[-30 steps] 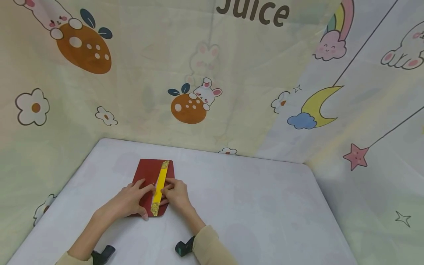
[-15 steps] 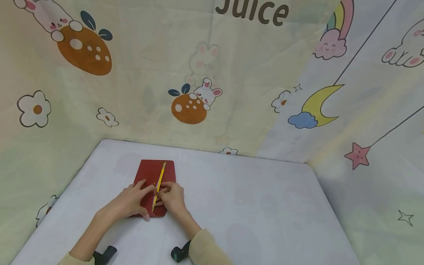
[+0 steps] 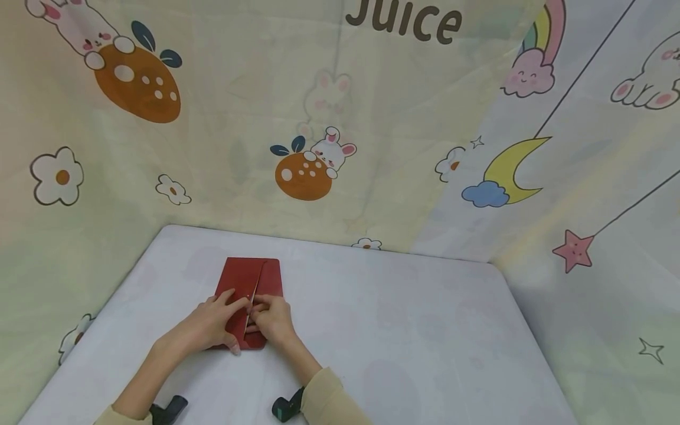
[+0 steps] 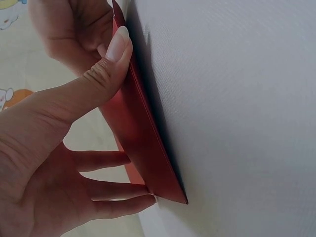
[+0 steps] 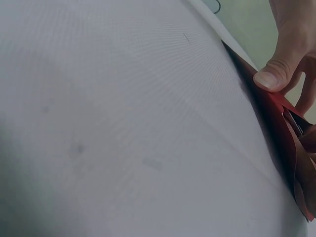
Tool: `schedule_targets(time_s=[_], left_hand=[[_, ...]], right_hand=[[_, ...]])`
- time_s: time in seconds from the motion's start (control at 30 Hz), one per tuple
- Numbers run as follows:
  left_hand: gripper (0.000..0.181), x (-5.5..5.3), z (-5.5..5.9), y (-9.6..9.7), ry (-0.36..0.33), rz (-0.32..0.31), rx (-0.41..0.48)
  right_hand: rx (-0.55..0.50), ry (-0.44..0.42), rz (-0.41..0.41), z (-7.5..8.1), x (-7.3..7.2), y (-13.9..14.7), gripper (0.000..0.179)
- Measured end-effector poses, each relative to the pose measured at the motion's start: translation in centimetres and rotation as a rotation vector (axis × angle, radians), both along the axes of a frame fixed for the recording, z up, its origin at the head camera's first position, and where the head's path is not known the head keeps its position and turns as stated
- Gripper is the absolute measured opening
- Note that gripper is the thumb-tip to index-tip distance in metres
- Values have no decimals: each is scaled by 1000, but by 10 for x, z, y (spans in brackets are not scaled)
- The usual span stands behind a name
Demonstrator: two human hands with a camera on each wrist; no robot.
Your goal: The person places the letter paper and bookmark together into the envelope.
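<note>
A red paper envelope (image 3: 237,273) lies on the table in the head view, its opening a slanted slit with a thin pale edge showing in it. My left hand (image 3: 209,321) lies over the envelope's left part, fingers extended and one fingertip right at the slit. In the left wrist view, its thumb (image 4: 106,69) presses on the red paper (image 4: 143,143), and straight fingers touch the far side. From the right, my right hand (image 3: 273,319) pinches at the slit with curled fingers. The right wrist view shows these fingers (image 5: 310,140) beside the parted red paper, partly cut off by the frame.
The white table (image 3: 414,319) extends to the right of the envelope. Behind and around it hangs a printed cloth (image 3: 228,147) with rabbits, flowers and a moon. Dark camera mounts (image 3: 287,407) sit at both wrists.
The yellow strip with gold glitter ends has slid leftward into the envelope and out of sight. My right hand has moved left along with it; my left hand has stayed.
</note>
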State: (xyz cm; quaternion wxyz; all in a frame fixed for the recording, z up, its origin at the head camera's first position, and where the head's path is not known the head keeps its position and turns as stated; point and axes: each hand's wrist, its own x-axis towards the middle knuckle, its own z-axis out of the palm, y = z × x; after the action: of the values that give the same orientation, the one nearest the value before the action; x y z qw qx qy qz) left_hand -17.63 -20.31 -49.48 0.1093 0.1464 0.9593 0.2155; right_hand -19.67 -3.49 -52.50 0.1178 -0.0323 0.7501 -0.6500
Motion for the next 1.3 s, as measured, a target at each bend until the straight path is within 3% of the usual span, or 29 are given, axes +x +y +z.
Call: schedule_targets(time_s=[0.23, 0.4, 0.53, 0.63, 0.83, 1.07, 1.3], left_hand=[[92, 1, 2, 0, 1, -2, 0], [92, 1, 3, 0, -9, -16, -3], [89, 0, 4, 0, 0, -34, -15], [86, -1, 3, 1, -7, -31, -21], [87, -3, 1, 3, -22, -17, -47], [96, -3, -3, 8, 36, -34, -64], [89, -5, -5, 11, 64, -36, -86]], right_hand=[[-85, -60, 14, -1, 1, 3, 31], [-52, -48, 39, 0, 0, 7, 27], [46, 29, 37, 2, -2, 12, 21], [207, 154, 45, 4, -5, 16, 19], [425, 341, 139, 5, -8, 21, 28], [588, 390, 272, 3, -5, 24, 37], [672, 405, 328, 3, -5, 25, 39]])
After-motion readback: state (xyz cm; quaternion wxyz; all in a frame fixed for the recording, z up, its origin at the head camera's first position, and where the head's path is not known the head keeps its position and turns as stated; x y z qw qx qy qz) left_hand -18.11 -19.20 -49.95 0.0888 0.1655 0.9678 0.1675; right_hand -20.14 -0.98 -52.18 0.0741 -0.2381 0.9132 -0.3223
